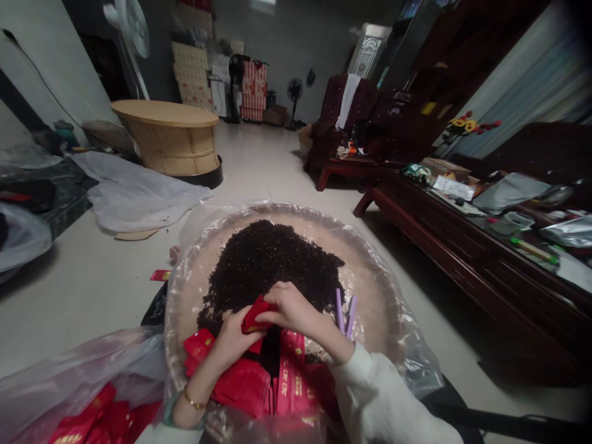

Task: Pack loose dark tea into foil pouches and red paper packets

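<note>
Two hands grip a single red packet [256, 316] above the near edge of one dark heap [277, 259] in a round, plastic-lined tray [380, 265]. The left hand [232, 336], one gold bracelet [190, 398] at its wrist, closes around the packet's lower side; the right hand [291, 306] pinches its upper part between thumb and fingers. One purple tool [340, 311], its two arms spread, stands right of the heap. More red packets, overlapping too closely to count, lie at the tray's near side, and others fill one clear bag [139, 345] at left. One red card [160, 275] lies on the floor [259, 157]. Behind are one tub [171, 139], one white fan [134, 28] and two black fans [295, 91]; one long, cluttered table [416, 222] stands at right.
</note>
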The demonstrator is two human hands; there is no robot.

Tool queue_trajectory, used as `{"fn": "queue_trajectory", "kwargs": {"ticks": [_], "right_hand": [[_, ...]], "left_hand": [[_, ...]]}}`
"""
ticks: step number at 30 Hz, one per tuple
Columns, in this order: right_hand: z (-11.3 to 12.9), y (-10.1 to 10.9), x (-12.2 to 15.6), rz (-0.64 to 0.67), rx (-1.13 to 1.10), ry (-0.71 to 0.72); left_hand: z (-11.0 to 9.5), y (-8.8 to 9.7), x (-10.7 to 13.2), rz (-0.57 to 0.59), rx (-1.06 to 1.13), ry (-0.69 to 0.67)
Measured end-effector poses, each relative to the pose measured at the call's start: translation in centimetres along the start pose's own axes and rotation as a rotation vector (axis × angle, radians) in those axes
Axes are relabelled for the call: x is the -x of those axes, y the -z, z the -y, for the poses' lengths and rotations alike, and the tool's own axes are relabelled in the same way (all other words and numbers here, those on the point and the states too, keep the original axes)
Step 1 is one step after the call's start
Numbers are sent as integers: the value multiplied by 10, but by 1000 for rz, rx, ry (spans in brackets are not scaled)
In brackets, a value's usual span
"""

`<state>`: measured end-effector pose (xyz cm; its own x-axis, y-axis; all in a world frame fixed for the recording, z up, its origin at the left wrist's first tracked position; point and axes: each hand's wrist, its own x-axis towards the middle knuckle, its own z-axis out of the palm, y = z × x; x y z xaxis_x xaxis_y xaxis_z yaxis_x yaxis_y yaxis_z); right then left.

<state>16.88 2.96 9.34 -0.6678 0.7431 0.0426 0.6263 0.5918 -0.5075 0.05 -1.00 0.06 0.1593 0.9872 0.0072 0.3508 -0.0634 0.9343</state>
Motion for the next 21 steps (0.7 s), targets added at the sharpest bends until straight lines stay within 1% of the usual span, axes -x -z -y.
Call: {"fn": "queue_trajectory", "kwargs": {"ticks": [2,4,7,10,12,14,16,17,19,21], "right_hand": [[-8,-3,-3,1,-83,11],[-16,-2,-3,-16,-183,0],[-26,2,2,-16,-328,-78],[-34,4,8,23,-432,-171],[-36,4,11,29,-452,-210],[-32,5,12,-3,-419,-229],[-25,7,13,-28,-366,-203],[-20,8,14,-15,-356,-160],[-12,11,15,65,-378,-49],[-9,12,15,167,-405,10]], "left_hand": [[-3,1,1,21,4,10],[-7,2,2,70,27,30],[-12,5,2,162,68,49],[-14,7,2,229,55,59],[-12,6,1,233,45,60],[-9,4,1,189,63,62],[-7,2,0,139,105,77],[-6,2,0,124,127,81],[-6,2,0,116,158,74],[-8,2,0,128,162,60]]}}
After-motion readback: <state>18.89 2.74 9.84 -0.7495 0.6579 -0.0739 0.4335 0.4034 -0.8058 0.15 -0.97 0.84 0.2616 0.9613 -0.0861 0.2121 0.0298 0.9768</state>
